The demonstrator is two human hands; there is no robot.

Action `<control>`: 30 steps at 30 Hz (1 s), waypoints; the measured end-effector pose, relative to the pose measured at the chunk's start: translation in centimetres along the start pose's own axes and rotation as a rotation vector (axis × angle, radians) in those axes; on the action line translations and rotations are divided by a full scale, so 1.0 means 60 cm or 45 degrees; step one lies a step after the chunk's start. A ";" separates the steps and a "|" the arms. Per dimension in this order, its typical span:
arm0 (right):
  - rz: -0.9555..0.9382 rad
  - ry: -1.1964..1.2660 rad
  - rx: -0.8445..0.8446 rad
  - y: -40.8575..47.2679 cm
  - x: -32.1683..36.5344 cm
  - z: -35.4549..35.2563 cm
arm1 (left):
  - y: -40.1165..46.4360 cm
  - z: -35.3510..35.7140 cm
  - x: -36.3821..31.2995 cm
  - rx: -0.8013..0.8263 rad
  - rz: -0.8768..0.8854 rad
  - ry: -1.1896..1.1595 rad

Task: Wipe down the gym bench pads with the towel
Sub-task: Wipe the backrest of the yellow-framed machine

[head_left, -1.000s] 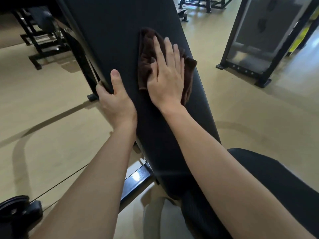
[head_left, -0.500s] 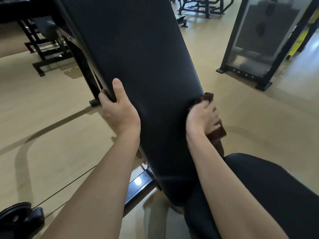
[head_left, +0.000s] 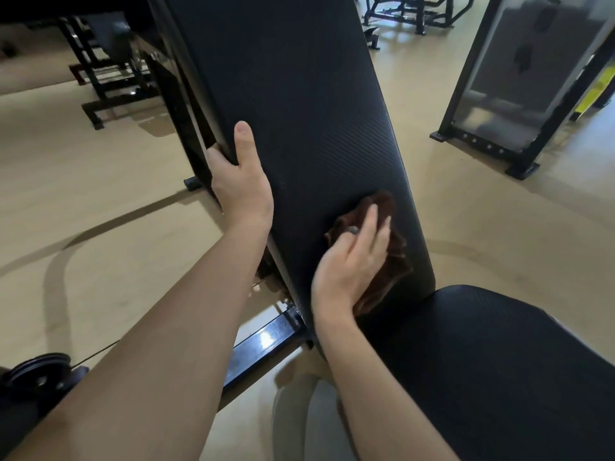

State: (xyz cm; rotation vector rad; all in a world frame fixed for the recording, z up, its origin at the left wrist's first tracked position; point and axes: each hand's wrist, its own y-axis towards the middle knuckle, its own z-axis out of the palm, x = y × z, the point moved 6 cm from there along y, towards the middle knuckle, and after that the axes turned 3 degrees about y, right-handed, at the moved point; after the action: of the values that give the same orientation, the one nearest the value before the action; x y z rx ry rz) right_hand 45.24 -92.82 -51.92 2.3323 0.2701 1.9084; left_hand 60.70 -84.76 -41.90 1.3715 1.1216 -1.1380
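Note:
The black inclined back pad (head_left: pixel 299 111) runs from the top centre down to the black seat pad (head_left: pixel 499 361) at lower right. My left hand (head_left: pixel 241 191) grips the back pad's left edge, thumb lying up the front face and fingers wrapped behind. My right hand (head_left: pixel 352 264) presses a dark brown towel (head_left: pixel 396 261) against the lower right part of the back pad, just above the seat pad. Its fingers lie fairly straight over the bunched cloth and look slightly blurred.
The bench's glossy black frame bar (head_left: pixel 263 344) sits below the pad. A weight plate (head_left: pixel 36 374) lies at lower left. A black rack (head_left: pixel 519 94) stands at right, and other machines (head_left: pixel 109 71) stand behind on the tan floor.
My right hand swept the towel down from the upper pad to its right edge, then back onto the lower front face. My left hand kept its grip on the left edge.

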 end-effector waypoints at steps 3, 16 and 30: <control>-0.434 -0.014 0.147 -0.057 0.067 0.033 | 0.012 -0.010 -0.001 0.166 0.021 0.110; -1.801 -0.584 0.753 -0.103 0.023 0.010 | 0.010 -0.046 0.014 0.578 -0.098 0.222; -1.808 -0.559 0.442 -0.065 0.209 0.110 | 0.005 -0.135 0.095 0.381 -0.302 -0.086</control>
State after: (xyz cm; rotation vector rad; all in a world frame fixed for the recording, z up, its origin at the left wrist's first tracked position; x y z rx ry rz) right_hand 53.83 -86.24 -41.97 1.6452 1.6806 0.6521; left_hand 62.34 -76.39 -46.93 1.4387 1.1184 -1.5632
